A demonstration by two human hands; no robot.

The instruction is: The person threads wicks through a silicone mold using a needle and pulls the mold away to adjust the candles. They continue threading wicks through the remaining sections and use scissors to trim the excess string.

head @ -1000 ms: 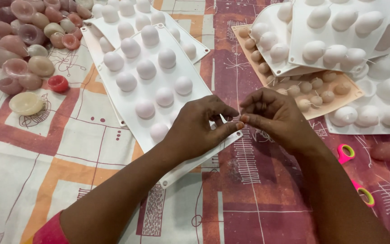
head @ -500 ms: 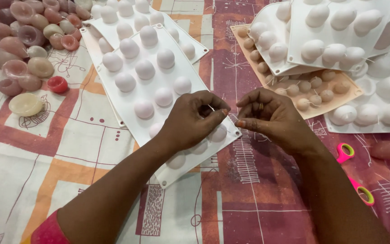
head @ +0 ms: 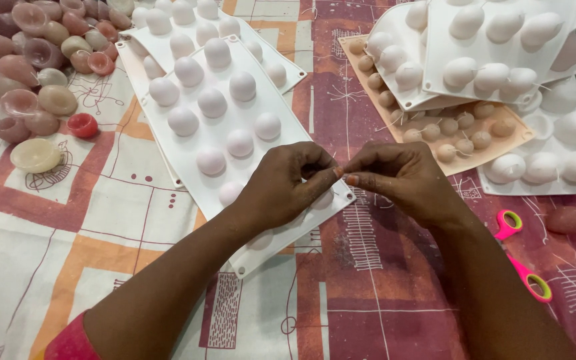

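Observation:
My left hand (head: 281, 183) and my right hand (head: 401, 177) meet fingertip to fingertip over the near end of a white mould tray (head: 293, 137) with rows of round domes. Both pinch what looks like a thin pale thread; it is barely visible between the fingers. The left hand covers the tray's lower domes. The right hand hovers just past the tray's right edge, above the patterned cloth (head: 341, 293).
A pile of pink and tan wax shells (head: 41, 47) lies at the far left, with a red piece (head: 83, 125) and a cream disc (head: 35, 155) nearby. Stacked white moulds (head: 501, 40) and a peach tray (head: 501, 137) sit at the back right. Pink scissors (head: 521, 260) lie right.
The hands drew slightly apart half a second ago and have come back together, fingertips now touching. The trays and other things have not moved.

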